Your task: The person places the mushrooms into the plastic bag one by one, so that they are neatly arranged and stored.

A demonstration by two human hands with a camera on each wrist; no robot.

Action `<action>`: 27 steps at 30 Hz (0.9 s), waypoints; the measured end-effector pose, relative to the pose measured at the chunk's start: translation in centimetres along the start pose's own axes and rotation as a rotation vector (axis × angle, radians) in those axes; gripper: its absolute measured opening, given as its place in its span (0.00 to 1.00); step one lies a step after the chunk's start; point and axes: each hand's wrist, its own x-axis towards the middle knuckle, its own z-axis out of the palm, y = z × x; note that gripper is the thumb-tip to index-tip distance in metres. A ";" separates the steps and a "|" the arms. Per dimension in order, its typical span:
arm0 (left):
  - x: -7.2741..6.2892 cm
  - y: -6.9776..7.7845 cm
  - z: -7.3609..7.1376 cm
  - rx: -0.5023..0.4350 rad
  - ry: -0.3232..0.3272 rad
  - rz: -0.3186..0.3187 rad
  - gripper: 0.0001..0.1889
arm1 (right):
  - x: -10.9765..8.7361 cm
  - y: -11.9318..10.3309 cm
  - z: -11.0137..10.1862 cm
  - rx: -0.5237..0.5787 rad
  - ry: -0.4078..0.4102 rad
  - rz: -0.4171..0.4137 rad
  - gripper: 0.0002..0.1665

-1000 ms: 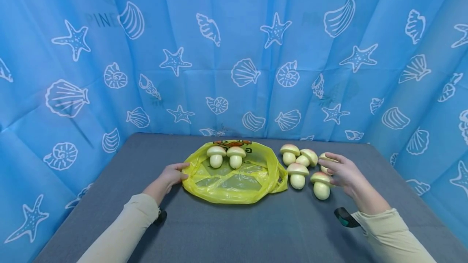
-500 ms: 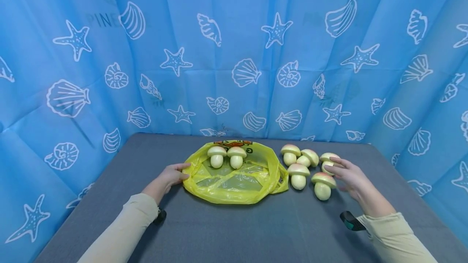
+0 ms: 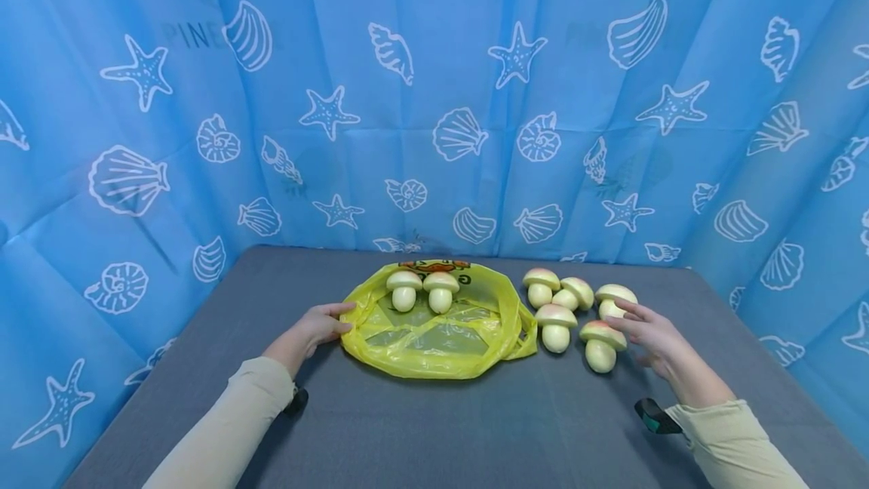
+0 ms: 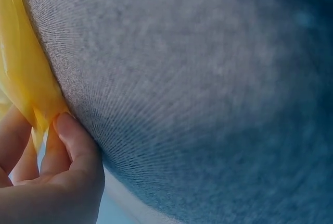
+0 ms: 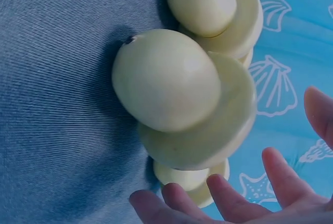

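Note:
A yellow plastic bag lies spread with its mouth wide, and two toy mushrooms sit inside at its far side. My left hand pinches the bag's left rim between thumb and fingers; the left wrist view shows the yellow film gathered at the fingertips. To the right of the bag stand several more pale mushrooms with pinkish caps. My right hand, fingers spread and holding nothing, hovers beside the nearest mushroom and the one behind it. In the right wrist view that nearest mushroom looms large, apart from the fingers.
Grey cloth covers the table. A blue curtain with white shell and starfish prints hangs behind the table and along both sides. The bag's handle reaches close to the front left mushroom of the group.
My right hand has drawn back a little to the right and towards me, uncovering more of the rear right mushroom. My left hand keeps its hold on the bag rim.

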 end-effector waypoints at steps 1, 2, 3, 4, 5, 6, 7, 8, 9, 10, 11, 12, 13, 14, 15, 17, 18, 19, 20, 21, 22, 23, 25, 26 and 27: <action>-0.1 0.0 0.0 -0.003 0.002 -0.003 0.26 | 0.1 0.1 0.0 -0.003 -0.006 -0.003 0.51; -0.1 0.1 0.0 -0.004 0.004 -0.006 0.26 | 0.2 0.3 0.0 -0.005 -0.012 -0.007 0.50; -0.1 0.1 0.1 -0.007 0.006 -0.010 0.26 | 0.2 0.4 -0.1 -0.008 -0.018 -0.009 0.50; -0.2 0.1 0.1 -0.007 0.008 -0.014 0.26 | 0.3 0.6 -0.1 -0.014 -0.025 -0.013 0.49; -0.1 0.1 0.1 -0.008 0.010 -0.017 0.26 | 0.4 0.7 -0.1 -0.019 -0.031 -0.016 0.49; -0.1 0.1 0.1 -0.010 0.011 -0.020 0.26 | 0.5 0.8 -0.1 -0.022 -0.033 -0.017 0.49; -0.1 0.1 0.1 -0.012 0.014 -0.024 0.26 | 0.6 0.9 0.0 -0.026 -0.036 -0.016 0.48; -0.1 0.2 0.1 -0.008 0.013 -0.027 0.26 | 0.6 1.0 0.0 -0.030 -0.038 -0.016 0.48; -0.1 0.2 0.0 -0.005 0.011 -0.028 0.26 | 0.7 1.1 0.0 -0.035 -0.040 -0.015 0.49; -0.2 0.3 0.0 -0.005 0.010 -0.031 0.26 | 0.8 1.2 0.1 -0.037 -0.039 -0.014 0.49; -0.2 0.3 0.0 -0.006 0.012 -0.037 0.26 | 0.8 1.2 0.1 -0.041 -0.038 -0.012 0.49; -0.3 0.4 0.0 -0.005 0.011 -0.038 0.26 | 0.9 1.4 0.1 -0.040 -0.037 -0.009 0.49; -0.3 0.5 0.0 -0.010 0.011 -0.041 0.26 | 1.0 1.5 0.2 -0.039 -0.036 -0.006 0.50; -0.3 0.5 0.0 -0.012 0.010 -0.045 0.26 | 1.1 1.6 0.2 -0.040 -0.037 -0.004 0.50; -0.3 0.5 0.0 -0.019 0.011 -0.047 0.26 | 1.1 1.7 0.3 -0.040 -0.039 -0.001 0.51; -0.2 0.5 0.0 -0.030 0.013 -0.048 0.26 | 1.2 1.8 0.4 -0.038 -0.040 0.003 0.52; -0.1 0.5 -0.1 -0.035 0.012 -0.046 0.26 | 1.3 1.9 0.4 -0.036 -0.041 0.004 0.52; -0.1 0.5 -0.1 -0.038 0.011 -0.045 0.26 | 1.4 2.0 0.4 -0.037 -0.043 0.002 0.52; -0.1 0.4 -0.1 -0.039 0.011 -0.045 0.26 | 1.4 2.0 0.5 -0.038 -0.044 0.001 0.52; -0.1 0.4 -0.1 -0.042 0.011 -0.042 0.26 | 1.4 2.1 0.5 -0.037 -0.043 -0.001 0.52; 0.0 0.4 -0.1 -0.044 0.013 -0.042 0.26 | 1.5 2.1 0.6 -0.040 -0.042 -0.004 0.53; 0.1 0.3 -0.1 -0.046 0.016 -0.043 0.26 | 1.5 2.2 0.6 -0.045 -0.041 -0.007 0.53; 0.2 0.2 -0.1 -0.048 0.018 -0.040 0.26 | 1.5 2.2 0.7 -0.060 -0.043 -0.014 0.53; 0.3 0.2 -0.1 -0.051 0.024 -0.043 0.26 | 1.5 2.2 0.7 -0.069 -0.044 -0.016 0.53; 0.4 0.1 0.0 -0.051 0.025 -0.043 0.26 | 1.4 2.1 0.8 -0.078 -0.044 -0.016 0.52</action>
